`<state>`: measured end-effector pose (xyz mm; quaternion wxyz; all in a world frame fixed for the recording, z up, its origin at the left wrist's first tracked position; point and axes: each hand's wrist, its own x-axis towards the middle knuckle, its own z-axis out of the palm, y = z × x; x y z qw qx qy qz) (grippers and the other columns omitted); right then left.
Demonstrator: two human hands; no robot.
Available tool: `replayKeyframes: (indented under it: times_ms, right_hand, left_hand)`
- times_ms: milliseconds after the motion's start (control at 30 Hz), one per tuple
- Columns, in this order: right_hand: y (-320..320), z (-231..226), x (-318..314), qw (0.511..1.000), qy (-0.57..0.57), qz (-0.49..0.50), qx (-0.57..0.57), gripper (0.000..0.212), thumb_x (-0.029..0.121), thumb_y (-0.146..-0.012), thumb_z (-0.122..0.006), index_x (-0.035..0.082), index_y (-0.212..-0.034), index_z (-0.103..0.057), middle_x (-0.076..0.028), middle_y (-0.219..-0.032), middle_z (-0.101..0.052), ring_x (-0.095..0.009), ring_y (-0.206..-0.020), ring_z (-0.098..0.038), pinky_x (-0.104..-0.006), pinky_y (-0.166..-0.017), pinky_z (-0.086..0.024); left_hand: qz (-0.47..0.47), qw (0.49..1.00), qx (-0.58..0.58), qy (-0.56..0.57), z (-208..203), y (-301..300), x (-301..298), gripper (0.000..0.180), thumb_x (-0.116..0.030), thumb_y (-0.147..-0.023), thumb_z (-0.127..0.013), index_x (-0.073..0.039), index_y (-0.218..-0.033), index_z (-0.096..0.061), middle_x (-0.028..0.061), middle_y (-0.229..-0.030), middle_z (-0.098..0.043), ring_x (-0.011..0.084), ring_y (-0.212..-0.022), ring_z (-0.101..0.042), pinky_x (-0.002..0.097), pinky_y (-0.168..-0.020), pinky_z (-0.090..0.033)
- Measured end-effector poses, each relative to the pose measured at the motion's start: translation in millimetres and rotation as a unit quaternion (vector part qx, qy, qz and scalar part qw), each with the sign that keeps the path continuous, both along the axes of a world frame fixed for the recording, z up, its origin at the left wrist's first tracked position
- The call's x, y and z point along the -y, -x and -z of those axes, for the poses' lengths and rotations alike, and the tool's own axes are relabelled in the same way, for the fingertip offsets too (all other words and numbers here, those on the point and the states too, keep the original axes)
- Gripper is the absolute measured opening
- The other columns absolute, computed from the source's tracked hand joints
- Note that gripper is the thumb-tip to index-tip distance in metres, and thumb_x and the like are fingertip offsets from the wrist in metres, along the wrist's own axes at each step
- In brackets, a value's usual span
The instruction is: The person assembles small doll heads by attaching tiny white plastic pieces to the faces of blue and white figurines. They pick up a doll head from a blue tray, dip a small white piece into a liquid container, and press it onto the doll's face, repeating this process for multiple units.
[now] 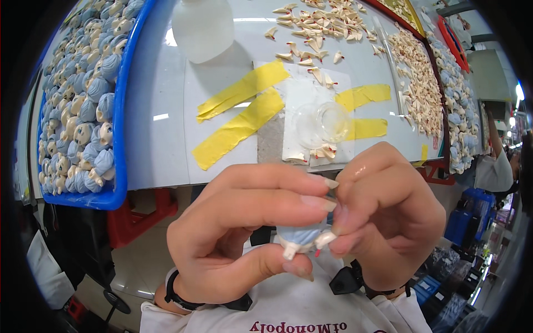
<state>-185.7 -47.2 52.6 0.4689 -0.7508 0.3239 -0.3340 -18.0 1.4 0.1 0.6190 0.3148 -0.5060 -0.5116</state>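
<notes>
My left hand is closed round a small doll head with ribbed light-blue hair and cream parts, held low in front of my chest. The fingers cover much of its top, and its face cannot be made out. My right hand pinches a small cream piece against the head's right side, with thumb and fingertips close together. A red tip shows just below that piece. Above my hands, a clear round plastic dish stands on a white sheet, with several red-tipped cream pieces beside it.
At left, a blue tray holds many blue-haired doll heads. A translucent white container stands at the back. Yellow tape strips cross the table. Loose cream pieces lie at the back; more fill a tray at right. A red stool stands underneath.
</notes>
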Motion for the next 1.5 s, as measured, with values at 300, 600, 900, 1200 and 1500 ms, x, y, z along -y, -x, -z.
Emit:
replayKeyframes:
  times_ms: [300, 600, 900, 1200, 1500]
  right_hand:
    - [-7, -3, 9, 0.989, 0.139, -0.025, -0.036, 0.025, -0.002, -0.065, -0.070, 0.009, -0.081, -0.054, -0.004, -0.073, -0.052, -0.013, -0.062, -0.046, -0.0244, -0.055, -0.036]
    - [19, -24, 100, 0.961, 0.209, 0.081, -0.161, 0.012, -0.003, -0.071, -0.059, 0.000, -0.082, -0.055, -0.006, -0.078, -0.056, -0.013, -0.068, -0.051, -0.0238, -0.061, -0.039]
    - [3, -1, 141, 0.898, 0.269, -0.050, -0.344, 0.011, -0.005, -0.068, -0.060, -0.001, -0.075, -0.053, -0.007, -0.067, -0.053, -0.018, -0.061, -0.051, -0.0268, -0.055, -0.040]
    - [27, -17, 102, 0.898, 0.292, 0.081, -0.319, 0.011, -0.007, -0.072, -0.053, -0.001, -0.081, -0.058, -0.011, -0.077, -0.054, -0.024, -0.072, -0.054, -0.0290, -0.065, -0.041]
    - [43, -16, 43, 0.979, 0.107, 0.145, -0.097, 0.008, -0.007, -0.076, -0.058, -0.004, -0.084, -0.056, -0.012, -0.084, -0.055, -0.015, -0.074, -0.055, -0.0239, -0.066, -0.045]
  left_hand:
    - [-0.053, 0.996, 0.071, 0.008, -7, 0, -3, 0.025, -0.005, -0.071, -0.072, -0.003, -0.091, -0.058, 0.0186, -0.096, -0.056, 0.0235, -0.084, -0.061, 0.0291, -0.075, -0.049]
    - [-0.086, 0.996, 0.031, 0.022, -8, -20, 6, 0.031, 0.010, -0.066, -0.068, 0.006, -0.095, -0.061, 0.0212, -0.101, -0.055, 0.0277, -0.089, -0.061, 0.0319, -0.073, -0.052]
    - [-0.109, 0.990, -0.033, -0.078, -15, -16, 6, 0.046, -0.024, -0.068, -0.077, -0.004, -0.096, -0.046, 0.0122, -0.097, -0.048, 0.0199, -0.079, -0.059, 0.0219, -0.062, -0.049]
    - [-0.056, 0.997, -0.016, -0.041, -13, -19, 6, 0.043, -0.010, -0.067, -0.074, -0.004, -0.099, -0.045, 0.0138, -0.097, -0.047, 0.0251, -0.088, -0.056, 0.0283, -0.072, -0.050]
    - [0.000, 0.998, 0.058, 0.010, -6, -23, 1, 0.023, -0.013, -0.069, -0.075, -0.007, -0.081, -0.057, 0.0140, -0.098, -0.048, 0.0249, -0.088, -0.057, 0.0319, -0.075, -0.050]
